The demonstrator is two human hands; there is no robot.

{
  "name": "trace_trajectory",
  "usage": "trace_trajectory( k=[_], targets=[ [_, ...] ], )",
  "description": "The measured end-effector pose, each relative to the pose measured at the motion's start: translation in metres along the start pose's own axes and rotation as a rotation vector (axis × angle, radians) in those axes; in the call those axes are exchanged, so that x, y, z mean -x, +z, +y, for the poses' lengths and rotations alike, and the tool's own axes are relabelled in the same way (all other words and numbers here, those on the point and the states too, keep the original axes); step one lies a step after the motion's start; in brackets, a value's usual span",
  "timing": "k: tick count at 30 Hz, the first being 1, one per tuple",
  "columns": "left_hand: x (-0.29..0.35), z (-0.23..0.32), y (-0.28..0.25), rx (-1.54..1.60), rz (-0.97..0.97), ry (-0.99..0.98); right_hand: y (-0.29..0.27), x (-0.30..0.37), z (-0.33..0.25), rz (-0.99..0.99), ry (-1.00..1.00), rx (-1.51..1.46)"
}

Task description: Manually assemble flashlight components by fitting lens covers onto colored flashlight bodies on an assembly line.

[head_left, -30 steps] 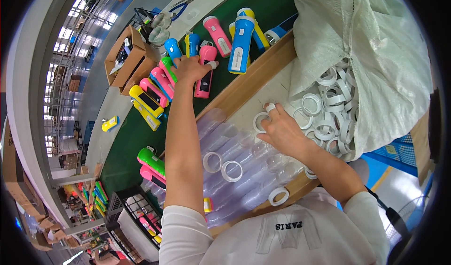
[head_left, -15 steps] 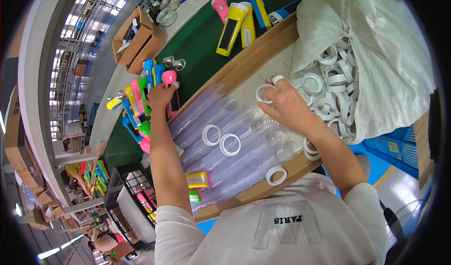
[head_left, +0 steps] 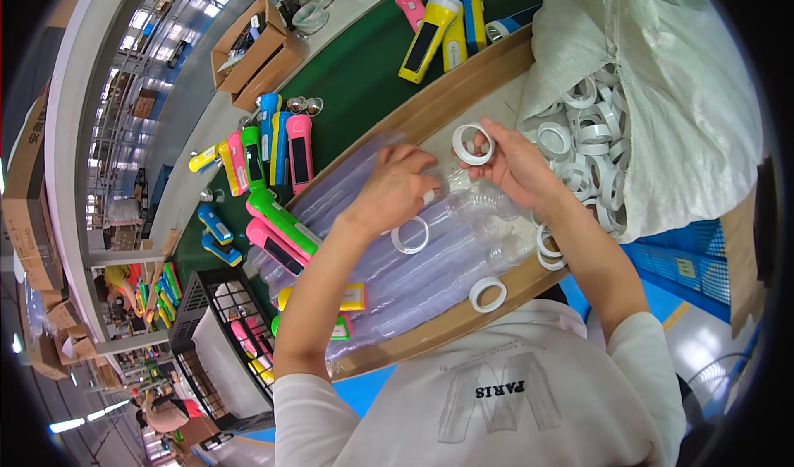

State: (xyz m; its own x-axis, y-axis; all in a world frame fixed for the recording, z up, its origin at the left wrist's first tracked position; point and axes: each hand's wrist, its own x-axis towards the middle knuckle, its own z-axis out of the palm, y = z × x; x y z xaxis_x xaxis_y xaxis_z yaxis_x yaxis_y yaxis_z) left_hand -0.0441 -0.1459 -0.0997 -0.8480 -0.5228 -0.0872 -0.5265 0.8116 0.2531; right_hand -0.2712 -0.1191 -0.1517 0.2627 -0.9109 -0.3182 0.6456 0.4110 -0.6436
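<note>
My right hand (head_left: 519,167) holds a white plastic ring (head_left: 474,144) upright between thumb and fingers, above the far right part of a cardboard tray (head_left: 463,107). My left hand (head_left: 395,187) is over the stacks of clear plastic cups (head_left: 447,256) in that tray, fingers curled down near the stack ends; what they grip, if anything, is hidden. White wrapping shows on its thumb. Another white ring (head_left: 410,235) lies on the stacks just below this hand, and one more ring (head_left: 488,294) rests closer to my body.
A white woven sack (head_left: 662,78) full of white rings (head_left: 591,136) stands at the right. Colourful flashlights (head_left: 299,148) lie on the green belt (head_left: 351,78) at the left, more at the far end. A black crate (head_left: 198,318) and a cardboard box (head_left: 256,53) stand left.
My left hand has left the pink flashlight and moved right, over the clear stacks. My right hand has turned, bringing its white ring up into plain view. The head view has shifted slightly.
</note>
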Motion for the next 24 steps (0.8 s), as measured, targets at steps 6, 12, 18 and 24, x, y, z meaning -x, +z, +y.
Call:
trace_trajectory(
  k=[6,12,18,24],
  targets=[
    [0.002,0.008,0.003,0.139,0.254,-0.067,0.008,0.0,0.0,0.019,0.056,-0.028],
    [0.007,0.001,-0.004,0.012,0.113,0.003,0.003,-0.002,0.002,-0.008,0.053,-0.013],
    [-0.006,0.012,-0.016,0.927,0.439,-0.511,0.009,-0.002,0.006,-0.013,0.067,-0.015],
    [-0.006,-0.044,-0.015,0.111,0.711,-0.516,0.012,-0.002,0.01,-0.06,0.229,-0.143]
  ],
)
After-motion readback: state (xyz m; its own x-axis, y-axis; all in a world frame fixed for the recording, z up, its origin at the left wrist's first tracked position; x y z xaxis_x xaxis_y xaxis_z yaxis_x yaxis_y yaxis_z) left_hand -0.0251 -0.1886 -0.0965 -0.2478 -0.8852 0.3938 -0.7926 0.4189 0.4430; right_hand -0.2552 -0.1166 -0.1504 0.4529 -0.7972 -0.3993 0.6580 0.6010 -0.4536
